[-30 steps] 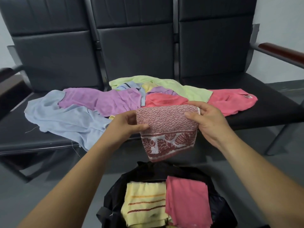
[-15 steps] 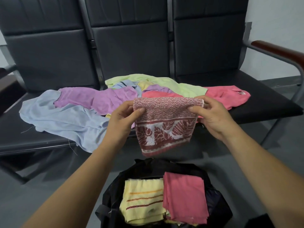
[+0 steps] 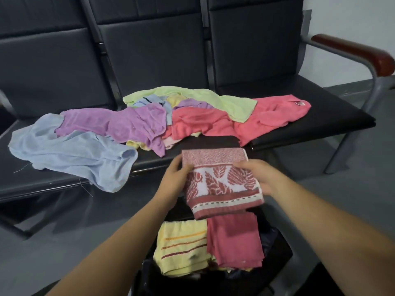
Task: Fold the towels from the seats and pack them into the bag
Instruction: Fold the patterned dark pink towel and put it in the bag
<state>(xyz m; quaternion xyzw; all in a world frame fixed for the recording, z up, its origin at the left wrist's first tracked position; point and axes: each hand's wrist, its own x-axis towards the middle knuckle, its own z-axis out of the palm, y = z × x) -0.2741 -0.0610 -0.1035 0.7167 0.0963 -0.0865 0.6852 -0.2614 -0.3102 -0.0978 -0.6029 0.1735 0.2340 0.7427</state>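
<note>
Head view: folded, leaf-patterned terry towel (image 3: 222,182) between both hands.

- folded towel (image 3: 222,182): red and white, leaf pattern, speckled band, dashed hem stripe
- striped towel (image 3: 181,248): pale yellow, orange and dark red lines
- plain towel (image 3: 235,238): dusty pink-red
- bag (image 3: 280,253): seemingly black
- loose towels: light blue towel (image 3: 70,152), purple towel (image 3: 128,122), coral towel (image 3: 213,122), lime towel (image 3: 213,99)
- seats (image 3: 149,60): black
</note>
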